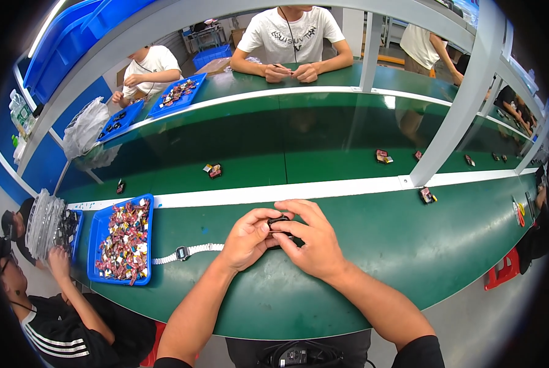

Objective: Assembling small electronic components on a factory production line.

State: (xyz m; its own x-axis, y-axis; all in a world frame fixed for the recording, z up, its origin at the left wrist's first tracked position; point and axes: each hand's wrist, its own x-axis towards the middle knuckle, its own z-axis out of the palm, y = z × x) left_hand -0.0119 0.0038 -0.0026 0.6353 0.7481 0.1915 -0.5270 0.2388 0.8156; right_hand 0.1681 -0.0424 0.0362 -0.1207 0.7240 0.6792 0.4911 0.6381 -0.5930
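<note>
Dark lettering [286, 38] curves across a white T-shirt [291, 52] at twelve o'clock; the bottle label [22, 116] toward ten is illegibly small.

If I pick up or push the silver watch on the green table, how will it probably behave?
The watch would probably hang floppy, as its band looks linked. It seems unlikely to roll, since it lies stretched out along the table.

the head camera (a fisheye) looks down at the fingers [299, 209] nearby, facing across the workbench [385, 245].
</note>
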